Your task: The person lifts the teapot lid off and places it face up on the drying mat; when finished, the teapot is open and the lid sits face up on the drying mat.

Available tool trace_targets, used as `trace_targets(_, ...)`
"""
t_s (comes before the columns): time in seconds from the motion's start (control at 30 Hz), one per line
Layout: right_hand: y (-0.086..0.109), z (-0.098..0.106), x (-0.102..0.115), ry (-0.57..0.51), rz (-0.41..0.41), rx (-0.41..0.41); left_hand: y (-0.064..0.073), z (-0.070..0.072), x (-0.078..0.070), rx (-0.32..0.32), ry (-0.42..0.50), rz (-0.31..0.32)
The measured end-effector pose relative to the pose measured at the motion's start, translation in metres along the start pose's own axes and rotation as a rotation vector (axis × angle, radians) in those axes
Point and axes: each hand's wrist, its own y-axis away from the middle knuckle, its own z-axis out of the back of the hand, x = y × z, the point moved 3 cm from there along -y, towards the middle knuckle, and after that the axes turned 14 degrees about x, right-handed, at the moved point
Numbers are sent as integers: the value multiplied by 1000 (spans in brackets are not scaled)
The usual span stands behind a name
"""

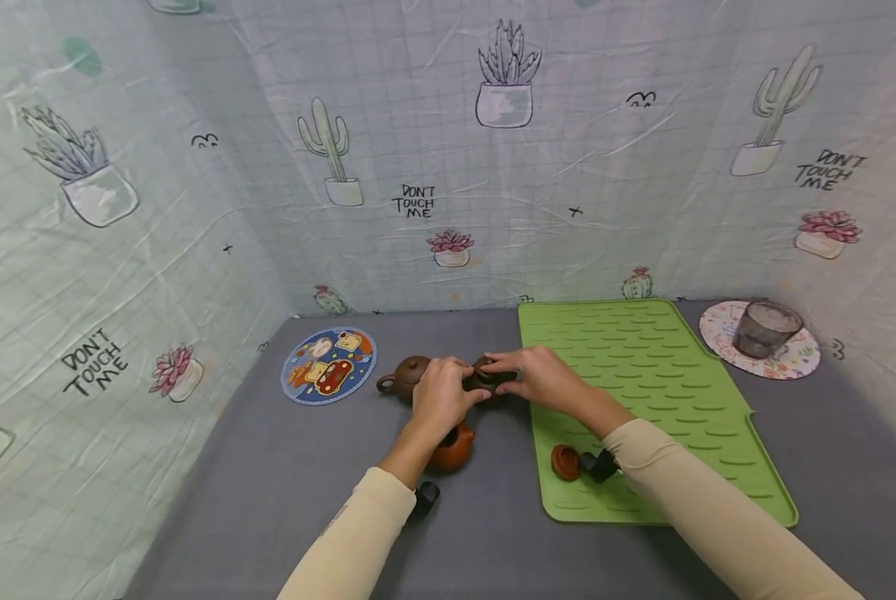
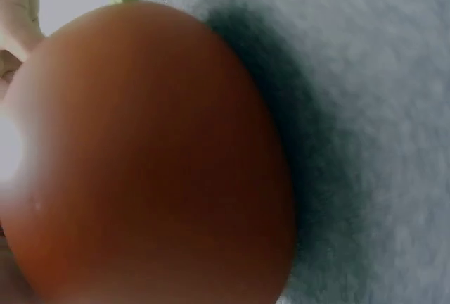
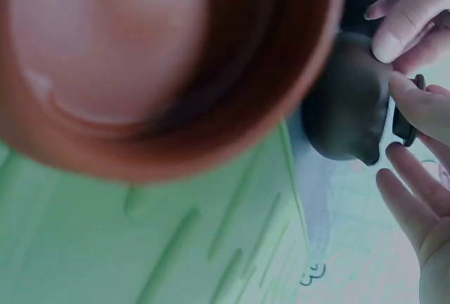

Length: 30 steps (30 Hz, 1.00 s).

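Note:
A dark brown teapot stands between my hands, spout toward the right hand. My left hand grips its rim, with the thumb along the near side. A small dark lid is pinched by my right hand beside the teapot's opening, thumb and fingertips on it. Just left of my left hand sits a second dark brown teapot. Under the left wrist stands a reddish-orange teapot without a lid on it; its round side fills much of the left wrist view.
A reddish-orange lid lies on the green ridged mat, below my right wrist. At the far right a smoky glass stands on a floral round coaster. A blue cartoon coaster lies at the left on the grey tabletop.

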Motion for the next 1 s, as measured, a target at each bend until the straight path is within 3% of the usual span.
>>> trace_targets(0.3,14,19,2,18,15,-121,2,3,-2,-8,-44,-72)
trace_targets(0.6,24,31,1,-14,63,-212,-2,2,-2,16,-40,-67)
trace_targets(1.0,32,39,3,-146,-19,-279,-2,3,-1,41,-49,-71)
